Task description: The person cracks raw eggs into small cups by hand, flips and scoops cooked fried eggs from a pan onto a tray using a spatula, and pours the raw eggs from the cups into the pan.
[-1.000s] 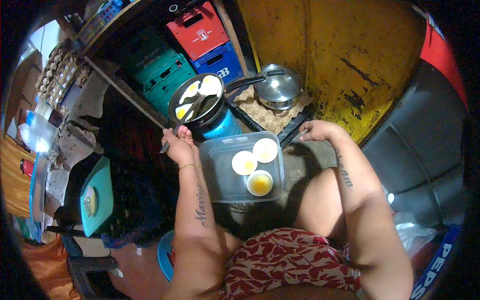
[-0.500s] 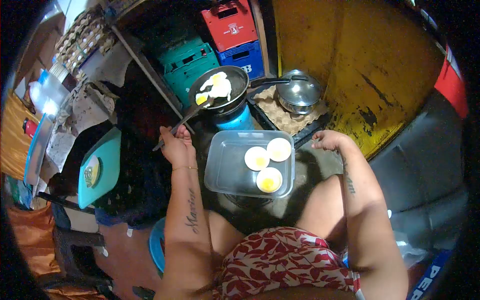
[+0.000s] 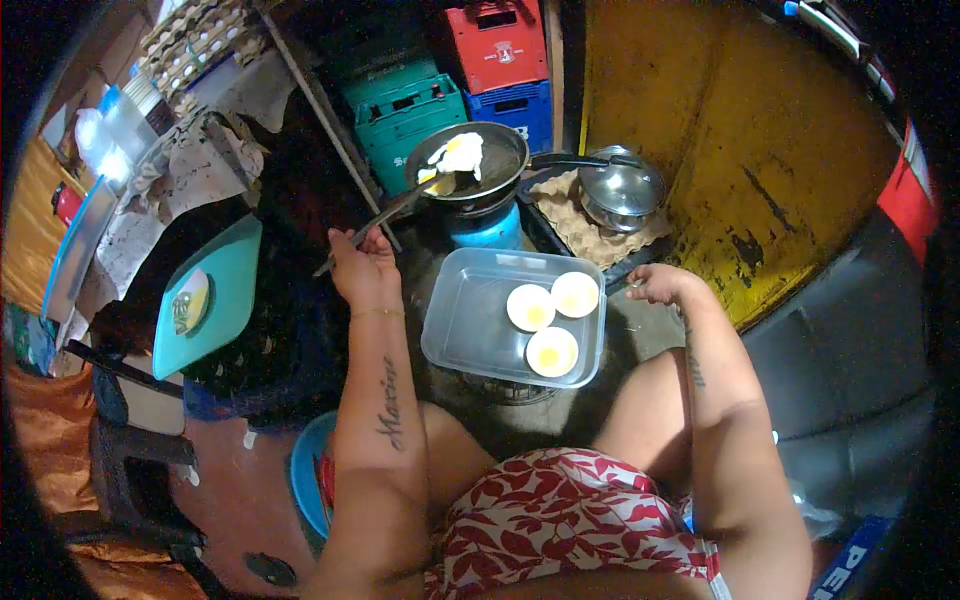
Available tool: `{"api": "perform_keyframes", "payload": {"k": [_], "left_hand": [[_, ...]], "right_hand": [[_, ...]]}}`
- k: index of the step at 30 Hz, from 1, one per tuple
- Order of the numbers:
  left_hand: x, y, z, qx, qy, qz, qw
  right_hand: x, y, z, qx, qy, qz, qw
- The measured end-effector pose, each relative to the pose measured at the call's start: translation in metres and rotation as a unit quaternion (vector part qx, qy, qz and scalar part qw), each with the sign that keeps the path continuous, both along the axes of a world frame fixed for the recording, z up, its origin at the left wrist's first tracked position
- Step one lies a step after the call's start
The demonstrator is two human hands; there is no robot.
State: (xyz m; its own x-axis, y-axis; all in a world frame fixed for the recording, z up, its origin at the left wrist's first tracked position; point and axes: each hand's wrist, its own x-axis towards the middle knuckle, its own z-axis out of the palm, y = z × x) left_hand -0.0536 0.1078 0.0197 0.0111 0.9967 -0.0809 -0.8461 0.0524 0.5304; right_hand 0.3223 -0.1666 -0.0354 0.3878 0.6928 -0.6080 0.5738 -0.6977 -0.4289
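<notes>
Grey spatula (image 3: 388, 216) fills the left hand's (image 3: 362, 265) grip, blade by eggs (image 3: 462, 153) inside the pan's (image 3: 502, 166) rim beyond; half-curled, contents unclear, the right hand (image 3: 657, 284) hovers a narrow gap off the plastic box's (image 3: 468, 305) edge.

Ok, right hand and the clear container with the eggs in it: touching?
Apart. The head view shows a visible gap between the right hand and the near side of the clear container.
</notes>
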Motion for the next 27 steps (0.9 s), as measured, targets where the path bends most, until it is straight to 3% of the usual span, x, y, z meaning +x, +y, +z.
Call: {"api": "perform_keyframes", "payload": {"k": [10,12,19,21,22,27], "left_hand": [[-0.002,0.005,0.001,-0.027,-0.013,0.039,0.999],[-0.003,0.006,0.001,-0.035,-0.031,0.039,0.998],[-0.002,0.009,-0.001,-0.024,-0.04,0.034,0.998],[-0.003,0.008,0.0,-0.029,-0.041,0.033,0.998],[-0.003,0.005,0.003,-0.031,-0.039,0.034,0.998],[-0.002,0.003,0.005,-0.034,-0.014,0.042,0.998]], "right_hand": [[-0.002,0.0,-0.005,0.043,-0.056,0.082,0.994],[0.002,0.004,-0.012,0.056,-0.079,0.142,0.985],[-0.07,0.004,0.048,0.095,-0.119,0.186,0.971],[-0.085,0.0,0.046,0.193,-0.134,0.236,0.943],[-0.106,-0.004,0.071,0.16,-0.119,0.225,0.954],[-0.12,-0.015,0.071,0.164,-0.073,0.269,0.946]]}}
